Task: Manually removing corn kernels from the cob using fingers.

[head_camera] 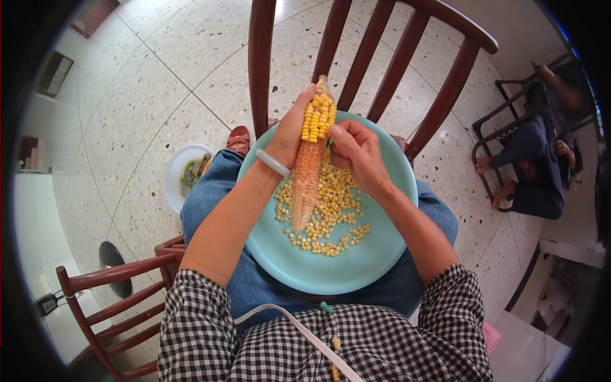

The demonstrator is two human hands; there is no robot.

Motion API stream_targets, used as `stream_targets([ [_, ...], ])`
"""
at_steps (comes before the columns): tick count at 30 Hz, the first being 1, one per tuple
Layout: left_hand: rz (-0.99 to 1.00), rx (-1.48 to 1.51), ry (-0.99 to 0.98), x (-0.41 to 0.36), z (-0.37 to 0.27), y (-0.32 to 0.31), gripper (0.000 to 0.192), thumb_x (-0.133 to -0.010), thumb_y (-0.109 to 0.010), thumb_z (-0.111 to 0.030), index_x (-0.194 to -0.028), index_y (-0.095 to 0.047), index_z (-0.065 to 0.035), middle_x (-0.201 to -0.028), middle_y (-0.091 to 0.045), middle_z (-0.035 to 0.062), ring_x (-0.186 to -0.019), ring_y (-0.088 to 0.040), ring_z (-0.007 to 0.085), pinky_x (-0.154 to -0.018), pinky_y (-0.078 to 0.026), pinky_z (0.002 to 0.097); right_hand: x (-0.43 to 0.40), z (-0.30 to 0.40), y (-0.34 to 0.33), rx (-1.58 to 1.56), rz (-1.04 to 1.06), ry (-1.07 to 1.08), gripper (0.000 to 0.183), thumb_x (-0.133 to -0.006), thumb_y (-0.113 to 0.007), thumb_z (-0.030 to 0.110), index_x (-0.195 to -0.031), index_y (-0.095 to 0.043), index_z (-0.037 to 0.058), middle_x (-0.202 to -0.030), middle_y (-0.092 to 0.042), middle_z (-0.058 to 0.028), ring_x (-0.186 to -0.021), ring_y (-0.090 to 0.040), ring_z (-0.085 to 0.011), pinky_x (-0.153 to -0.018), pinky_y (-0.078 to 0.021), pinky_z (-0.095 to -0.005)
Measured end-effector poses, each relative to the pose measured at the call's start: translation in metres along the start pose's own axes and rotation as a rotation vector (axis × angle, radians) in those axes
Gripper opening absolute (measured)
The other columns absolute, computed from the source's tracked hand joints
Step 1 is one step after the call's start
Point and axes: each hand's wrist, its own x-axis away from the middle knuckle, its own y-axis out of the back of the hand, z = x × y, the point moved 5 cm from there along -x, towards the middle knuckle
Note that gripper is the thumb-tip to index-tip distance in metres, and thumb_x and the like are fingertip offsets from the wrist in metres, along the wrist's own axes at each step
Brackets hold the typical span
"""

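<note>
My left hand [290,125] is closed around the upper part of a corn cob [309,174], with a pale bangle [273,163] at the wrist. Yellow kernels cover the cob's far part; its near part is stripped. My right hand [355,152] has its thumb at the right edge of the kernel rows, fingers curled; whether it pinches a kernel cannot be told. Beneath both hands a turquoise plastic basin [329,281] rests on my lap, and loose corn kernels [334,200] lie on its bottom.
Beyond the basin stands a red-brown wooden chair [363,57]. Another wooden chair [121,272] is at the near left. A white bowl [174,167] with green bits sits left of my knee. A seated person [530,157] is at the far right, on a dark-framed chair [487,129].
</note>
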Motion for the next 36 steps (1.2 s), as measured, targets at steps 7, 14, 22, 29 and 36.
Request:
stream_targets([
  [7, 0.022, 0.005, 0.023, 0.000, 0.003, 0.003, 0.035, -0.097, -0.049, -0.041, -0.100, -0.057, -0.0074, -0.085, -0.061, 0.0028, -0.071, -0.061, 0.0109, -0.065, -0.054, 0.0257, -0.002, 0.002, -0.001, 0.047, 0.002, 0.038, 0.019, -0.097, -0.058, 0.021, -0.096, -0.054, 0.0016, -0.072, -0.051, 0.0027, -0.057, -0.041, -0.0029, -0.050, -0.0320, -0.0181],
  [14, 0.021, 0.053, 0.033, -0.004, 0.010, 0.010, 0.035, -0.098, -0.049, -0.041, -0.100, -0.057, -0.0074, -0.084, -0.061, 0.0035, -0.072, -0.061, 0.0117, -0.066, -0.054, 0.0271, -0.001, 0.000, 0.002, 0.136, -0.008, 0.094, 0.016, -0.097, -0.056, 0.016, -0.098, -0.054, -0.0001, -0.075, -0.052, 0.0017, -0.060, -0.045, -0.0033, -0.051, -0.0364, -0.0184],
  [22, -0.032, 0.080, 0.033, -0.007, 0.010, 0.019, 0.040, -0.097, -0.049, -0.044, -0.098, -0.058, -0.0053, -0.084, -0.062, 0.0061, -0.072, -0.063, 0.0141, -0.067, -0.055, 0.0278, 0.002, 0.001, -0.003, 0.340, -0.062, 0.161, 0.013, -0.095, -0.057, 0.009, -0.103, -0.052, 0.0000, -0.082, -0.053, 0.0011, -0.070, -0.048, -0.0020, -0.059, -0.0408, -0.0168],
  [29, 0.165, 0.024, 0.087, -0.009, 0.003, 0.027, 0.041, -0.096, -0.049, -0.045, -0.096, -0.057, -0.0055, -0.079, -0.060, 0.0055, -0.068, -0.061, 0.0132, -0.062, -0.053, 0.0263, 0.011, 0.010, -0.005, 0.477, 0.134, 0.247, 0.013, -0.094, -0.059, 0.014, -0.090, -0.056, 0.0015, -0.081, -0.054, 0.0028, -0.067, -0.045, -0.0009, -0.056, -0.0364, -0.0175],
  [36, 0.011, -0.015, 0.033, 0.001, 0.005, 0.002, 0.037, -0.097, -0.050, -0.044, -0.099, -0.057, -0.0069, -0.082, -0.060, 0.0030, -0.070, -0.061, 0.0105, -0.063, -0.053, 0.0241, 0.004, 0.002, 0.006, 0.229, -0.047, 0.070, 0.024, -0.095, -0.061, 0.024, -0.093, -0.058, 0.0007, -0.072, -0.054, 0.0037, -0.059, -0.044, -0.0018, -0.050, -0.0336, -0.0185],
])
